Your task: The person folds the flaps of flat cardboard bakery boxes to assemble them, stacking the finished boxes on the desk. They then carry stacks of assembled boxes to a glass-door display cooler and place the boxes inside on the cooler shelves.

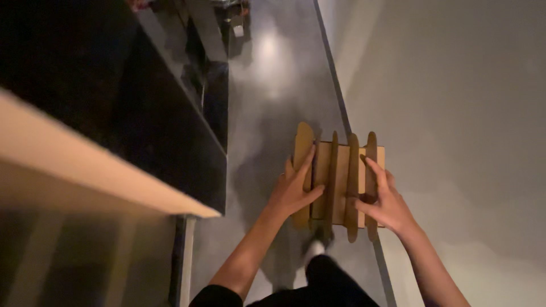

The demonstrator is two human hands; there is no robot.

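Note:
I hold a brown cardboard divider insert [339, 170] out in front of me, above the floor. It is a flat panel crossed by several upright slotted strips with rounded ends. My left hand [294, 190] grips its left side, with fingers spread over the leftmost strips. My right hand [383, 202] holds the right side, the index finger lying along the rightmost strip and the thumb hooked around a middle strip. Both forearms reach up from the bottom of the view.
A dark glossy cabinet or counter [142, 113] with a pale wooden edge [85, 165] fills the left. A shiny grey floor [273, 85] runs ahead, with a pale wall [455, 85] on the right. My dark trouser leg and a light shoe [314, 250] show below the cardboard.

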